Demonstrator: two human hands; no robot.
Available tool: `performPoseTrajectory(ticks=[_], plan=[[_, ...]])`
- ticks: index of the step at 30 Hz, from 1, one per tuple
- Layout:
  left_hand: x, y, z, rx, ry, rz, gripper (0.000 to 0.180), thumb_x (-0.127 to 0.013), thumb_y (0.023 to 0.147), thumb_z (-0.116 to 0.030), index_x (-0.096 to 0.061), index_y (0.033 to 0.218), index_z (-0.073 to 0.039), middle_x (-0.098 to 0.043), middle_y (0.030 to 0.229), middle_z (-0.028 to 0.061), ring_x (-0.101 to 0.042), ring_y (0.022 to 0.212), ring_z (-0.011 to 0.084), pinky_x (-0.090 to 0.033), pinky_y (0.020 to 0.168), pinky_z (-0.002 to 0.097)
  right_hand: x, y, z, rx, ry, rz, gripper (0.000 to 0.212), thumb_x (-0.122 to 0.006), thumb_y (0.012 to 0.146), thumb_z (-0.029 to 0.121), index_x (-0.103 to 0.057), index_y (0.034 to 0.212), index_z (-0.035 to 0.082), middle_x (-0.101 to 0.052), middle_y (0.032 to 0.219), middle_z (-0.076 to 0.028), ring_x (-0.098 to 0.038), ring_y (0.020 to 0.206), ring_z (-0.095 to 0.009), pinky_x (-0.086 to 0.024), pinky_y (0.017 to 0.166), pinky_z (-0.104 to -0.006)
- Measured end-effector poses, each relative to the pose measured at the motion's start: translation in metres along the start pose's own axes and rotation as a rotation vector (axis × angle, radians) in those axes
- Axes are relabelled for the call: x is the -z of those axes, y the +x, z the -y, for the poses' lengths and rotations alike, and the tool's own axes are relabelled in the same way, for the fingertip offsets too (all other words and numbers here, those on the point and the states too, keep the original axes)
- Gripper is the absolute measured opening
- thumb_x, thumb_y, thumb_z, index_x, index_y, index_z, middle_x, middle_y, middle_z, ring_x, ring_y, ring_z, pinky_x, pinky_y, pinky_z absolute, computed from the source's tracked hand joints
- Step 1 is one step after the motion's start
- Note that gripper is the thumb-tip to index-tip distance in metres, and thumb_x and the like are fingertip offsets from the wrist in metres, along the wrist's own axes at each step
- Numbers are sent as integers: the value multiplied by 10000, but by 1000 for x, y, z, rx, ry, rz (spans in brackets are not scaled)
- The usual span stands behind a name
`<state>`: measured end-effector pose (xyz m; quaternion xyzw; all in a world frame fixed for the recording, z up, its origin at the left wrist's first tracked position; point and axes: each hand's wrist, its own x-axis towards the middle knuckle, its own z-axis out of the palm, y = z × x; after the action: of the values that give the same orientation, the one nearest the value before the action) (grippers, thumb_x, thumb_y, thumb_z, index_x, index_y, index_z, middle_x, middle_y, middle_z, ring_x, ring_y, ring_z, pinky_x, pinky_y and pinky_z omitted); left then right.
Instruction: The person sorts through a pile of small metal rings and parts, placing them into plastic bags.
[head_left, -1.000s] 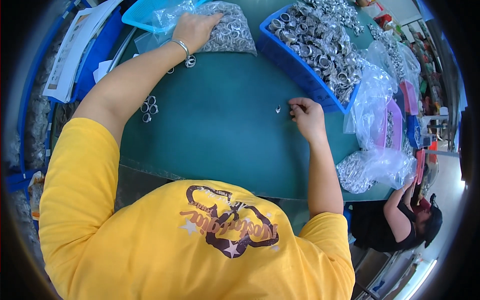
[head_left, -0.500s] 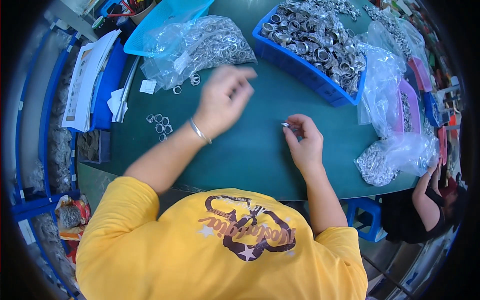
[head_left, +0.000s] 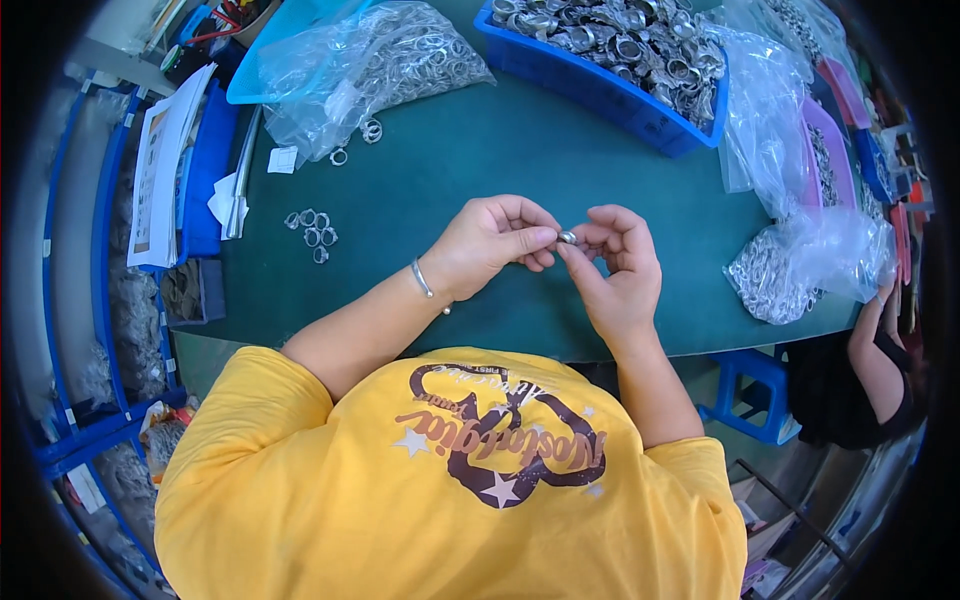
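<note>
A small silver metal ring (head_left: 567, 237) is held up over the green table between my two hands. My right hand (head_left: 622, 268) pinches it between thumb and fingertips. From the other side my left hand (head_left: 490, 243), with a metal bangle at its wrist, closes its thumb and fingers on the ring's edge. Several loose rings (head_left: 321, 237) lie in a small cluster on the table to the left. Two more rings (head_left: 371, 130) rest farther back, beside a clear plastic bag (head_left: 420, 60) full of rings.
A blue bin (head_left: 610, 95) heaped with metal rings stands at the back. Bagged rings (head_left: 765, 275) and pink trays (head_left: 826, 150) line the right side. At left are a blue holder with papers (head_left: 165, 170) and a metal rod (head_left: 240, 185). Another person (head_left: 870, 370) sits far right.
My left hand has come down and right from near the bag to meet my right hand at the ring. The view has shifted, so the table's contents appear higher.
</note>
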<state>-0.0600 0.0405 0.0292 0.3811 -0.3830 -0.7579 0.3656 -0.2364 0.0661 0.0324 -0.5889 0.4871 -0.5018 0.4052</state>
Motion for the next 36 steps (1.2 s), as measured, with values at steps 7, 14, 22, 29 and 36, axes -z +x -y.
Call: performPoseTrajectory(ticks=[7,14,22,29,36], plan=[[-6,-2,-4,-5,55,-26,121,-639,877,-75,-630,967,5,-669,867,83,-649,750,132,-543,699,242,9,4,9,233,-249,62,193,-724,751,-16,-657,930,11,-669,852,-95,-644,755,-170,-517,640,-245],[-4,-5,-7,-214,114,-28,130,-660,849,-30,-624,963,20,-668,870,91,-654,785,137,-546,725,243,7,1,4,132,-60,42,107,-719,754,-11,-682,851,14,-662,831,-95,-640,764,-194,-515,668,-261],[-3,-1,-4,1,565,-54,117,-649,844,-32,-656,950,16,-665,882,78,-652,783,137,-528,720,239,17,0,-7,-48,-223,172,62,-664,786,59,-677,839,30,-649,806,-142,-633,741,-283,-514,684,-348],[4,2,1,-105,923,-11,101,-659,826,-68,-678,909,-13,-603,876,51,-582,737,117,-481,682,226,91,5,-16,330,-685,-168,64,-651,740,13,-638,802,8,-610,847,-169,-582,844,-338,-488,743,-419],[7,8,11,-174,993,-26,120,-649,829,-126,-693,885,-28,-611,827,87,-582,686,179,-482,639,280,278,46,25,253,-1638,-912,270,-709,734,141,-608,942,0,-615,923,-188,-582,934,-372,-449,800,-473]])
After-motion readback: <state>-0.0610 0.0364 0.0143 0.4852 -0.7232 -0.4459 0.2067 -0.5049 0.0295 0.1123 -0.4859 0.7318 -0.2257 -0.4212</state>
